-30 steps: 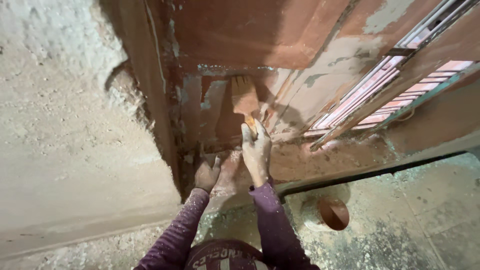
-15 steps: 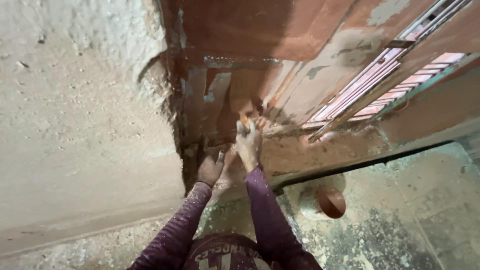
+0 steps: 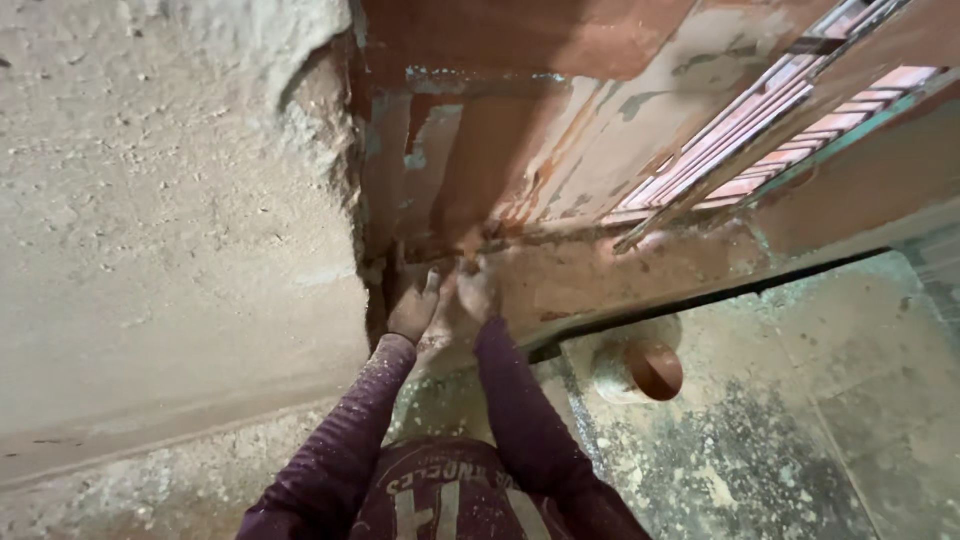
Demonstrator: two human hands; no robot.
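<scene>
Both of my hands are low down against a rusty, peeling reddish metal door, near where it meets the rough plaster wall. My left hand rests flat on the door's edge with its fingers pointing up. My right hand lies right beside it, touching the lower part of the door; its fingers are curled and I cannot see whether anything is in them. Dusty purple sleeves cover both arms.
A round brown pipe end sits on the stained concrete floor to the right of my arms. A barred window grille runs along the upper right. A dark gap shows under the door.
My right hand has come down from higher on the door to its lower part, beside my left hand. The small orange object it held earlier is out of sight. The view shifted.
</scene>
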